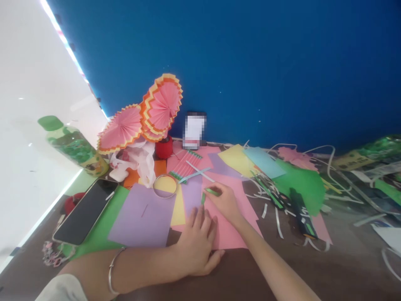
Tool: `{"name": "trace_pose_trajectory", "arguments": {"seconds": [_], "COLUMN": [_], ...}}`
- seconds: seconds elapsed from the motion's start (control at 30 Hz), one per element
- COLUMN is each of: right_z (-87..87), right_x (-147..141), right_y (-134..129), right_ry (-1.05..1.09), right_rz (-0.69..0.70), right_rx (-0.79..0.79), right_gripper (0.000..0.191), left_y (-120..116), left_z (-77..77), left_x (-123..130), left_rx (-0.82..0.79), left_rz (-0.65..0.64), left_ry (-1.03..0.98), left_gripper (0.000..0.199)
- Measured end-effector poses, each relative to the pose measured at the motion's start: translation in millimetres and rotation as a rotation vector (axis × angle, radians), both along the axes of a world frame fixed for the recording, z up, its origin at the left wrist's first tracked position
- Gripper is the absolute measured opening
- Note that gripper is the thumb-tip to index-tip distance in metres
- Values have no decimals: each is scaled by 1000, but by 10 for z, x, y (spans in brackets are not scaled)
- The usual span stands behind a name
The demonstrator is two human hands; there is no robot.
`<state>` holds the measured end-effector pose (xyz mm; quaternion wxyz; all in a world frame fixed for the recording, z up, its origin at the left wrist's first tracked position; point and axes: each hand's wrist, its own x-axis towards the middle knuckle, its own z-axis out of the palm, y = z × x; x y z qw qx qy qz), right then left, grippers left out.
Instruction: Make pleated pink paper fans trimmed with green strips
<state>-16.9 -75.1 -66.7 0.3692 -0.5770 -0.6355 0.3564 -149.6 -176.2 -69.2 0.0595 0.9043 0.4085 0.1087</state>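
Observation:
My left hand (199, 240) lies flat on the pink paper (230, 234), palm down with its fingers stretched out. Pinched between the fingers of my right hand (226, 204) is a green paper strip (212, 192), bent so that its other end reaches down close to my left fingertips. Just beyond my hands, a white strip and a light blue strip (200, 172) cross each other. Behind these lies a row of thin pink sticks with green ends (187, 166). A silver bangle (165, 196) rests on purple and yellow paper to the left.
Pleated paper fans (163, 102) stand at the back left near a green-capped bottle (75, 146). A smartphone (86, 213) lies at the left; another phone (194, 130) leans on the blue wall. Scissors (269, 190), a black-and-green cutter (302, 217) and paper scraps lie right.

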Motion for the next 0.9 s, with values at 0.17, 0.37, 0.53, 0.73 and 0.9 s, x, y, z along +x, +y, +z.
{"name": "trace_pose_trajectory", "arguments": {"seconds": [0.17,0.37,0.53,0.73,0.9], "right_z": [-38,-79,-112,-110,-136], "right_x": [-9,-19,-22,-25,-18], "right_y": [-2,6,7,6,2], "right_ry": [-7,-35,-61,-125,-139], "right_rz": [-7,4,1,-4,15], "right_rx": [23,55,71,77,92], "right_gripper": [7,8,7,7,7], "left_y": [6,6,5,6,10], "left_z": [5,14,14,9,-19], "left_x": [1,-5,3,6,10], "left_rx": [16,0,2,-9,-14], "left_rz": [-5,-16,-17,-15,-27], "left_ry": [11,-4,0,7,14], "left_gripper": [66,65,65,65,66]}}
